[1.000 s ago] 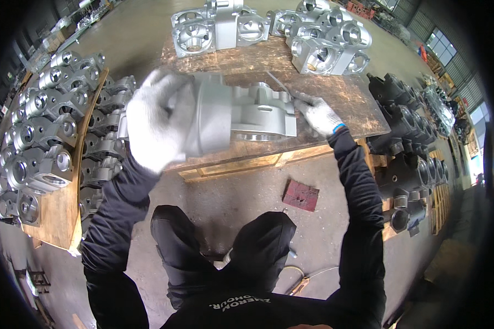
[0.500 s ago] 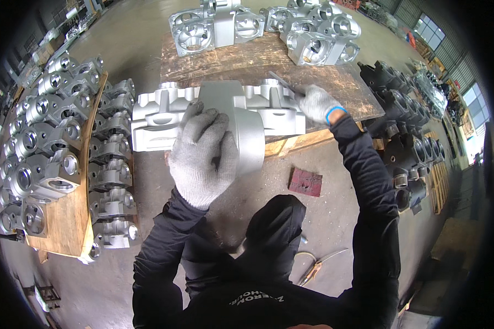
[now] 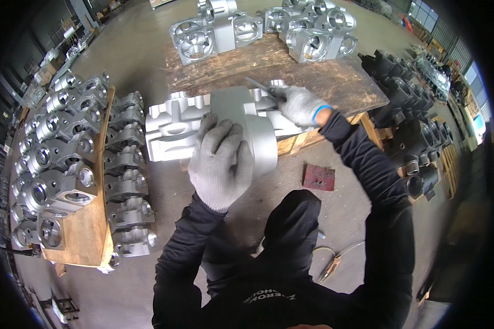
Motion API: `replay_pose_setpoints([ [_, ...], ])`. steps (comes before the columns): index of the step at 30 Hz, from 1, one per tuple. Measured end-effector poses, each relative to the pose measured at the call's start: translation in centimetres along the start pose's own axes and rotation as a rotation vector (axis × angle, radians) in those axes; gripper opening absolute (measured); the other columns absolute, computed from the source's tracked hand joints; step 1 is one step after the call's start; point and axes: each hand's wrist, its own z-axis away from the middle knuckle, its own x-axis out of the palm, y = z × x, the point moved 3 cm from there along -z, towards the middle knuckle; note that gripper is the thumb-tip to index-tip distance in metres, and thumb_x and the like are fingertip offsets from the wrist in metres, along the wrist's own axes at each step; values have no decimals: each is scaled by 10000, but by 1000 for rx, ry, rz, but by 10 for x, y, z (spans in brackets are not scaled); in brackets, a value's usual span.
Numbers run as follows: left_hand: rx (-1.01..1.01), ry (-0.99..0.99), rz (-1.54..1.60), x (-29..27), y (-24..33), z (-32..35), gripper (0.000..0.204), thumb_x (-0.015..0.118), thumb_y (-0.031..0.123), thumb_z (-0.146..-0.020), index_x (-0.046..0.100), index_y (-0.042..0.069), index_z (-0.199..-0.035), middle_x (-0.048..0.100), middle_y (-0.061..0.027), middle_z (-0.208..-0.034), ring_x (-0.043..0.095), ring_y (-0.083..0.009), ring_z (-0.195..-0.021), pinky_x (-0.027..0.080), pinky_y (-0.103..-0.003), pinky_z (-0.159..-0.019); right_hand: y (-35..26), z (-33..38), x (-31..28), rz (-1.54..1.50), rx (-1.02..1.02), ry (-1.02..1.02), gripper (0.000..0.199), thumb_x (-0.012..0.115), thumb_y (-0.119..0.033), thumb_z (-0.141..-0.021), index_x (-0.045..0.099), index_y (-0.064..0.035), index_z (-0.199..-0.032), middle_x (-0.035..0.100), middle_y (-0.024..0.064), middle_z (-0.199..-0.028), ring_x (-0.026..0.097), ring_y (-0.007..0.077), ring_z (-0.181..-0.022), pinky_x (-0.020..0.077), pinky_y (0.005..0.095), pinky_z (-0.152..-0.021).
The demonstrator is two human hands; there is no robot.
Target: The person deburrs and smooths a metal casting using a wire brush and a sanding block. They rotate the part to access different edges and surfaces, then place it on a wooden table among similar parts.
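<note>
A large silver metal casting [image 3: 175, 129] lies on its side at the near edge of a wooden pallet [image 3: 313, 82]. My left hand [image 3: 220, 162], in a grey knit glove, rests flat on the casting's round flange. My right hand [image 3: 299, 104], also gloved, grips a thin metal tool [image 3: 256, 84] and presses its tip against the casting's far side. Both sleeves are black.
More silver castings [image 3: 214, 30] stand at the pallet's far end. A second pallet [image 3: 85, 236] at my left is stacked with several castings. Dark castings [image 3: 417, 142] line the right. A red pad [image 3: 319, 177] and a hand tool [image 3: 332, 266] lie on the concrete floor.
My left hand moved from the casting's left end to its round flange. The casting shifted on the pallet edge. My right hand kept the tool against it.
</note>
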Motion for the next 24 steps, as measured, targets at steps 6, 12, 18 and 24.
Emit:
replay_pose_setpoints([
  [6,77,-1,-11,-2,2,0,285,711,63,-817,752,60,-1099,668,-110,-1177,639,-412,-1243,595,-461,-937,1,-2,8,-365,91,-120,474,439,-214,-1053,538,-85,-1499,590,73,-685,613,168,-476,546,345,-472],
  [12,77,-16,-28,-4,5,8,296,707,59,-820,754,46,-1113,667,-125,-1220,633,-412,-1254,579,-465,-960,5,-41,29,187,16,24,357,585,-266,-905,756,44,-953,722,298,-938,731,440,-906,577,499,-831],
  [18,60,-35,-30,-5,7,8,267,700,48,-826,756,13,-1085,686,-148,-1187,645,-405,-1243,573,-460,-984,-7,-35,25,169,-101,-67,364,511,-160,-952,696,-63,-1251,713,245,-853,717,404,-703,570,510,-700],
  [24,67,-44,23,2,-7,-39,224,668,52,-891,740,11,-1099,700,-188,-1083,714,-352,-1015,580,-413,-858,10,-41,29,158,-131,13,421,574,-350,-961,770,13,-1045,727,277,-1023,726,399,-923,570,476,-834],
])
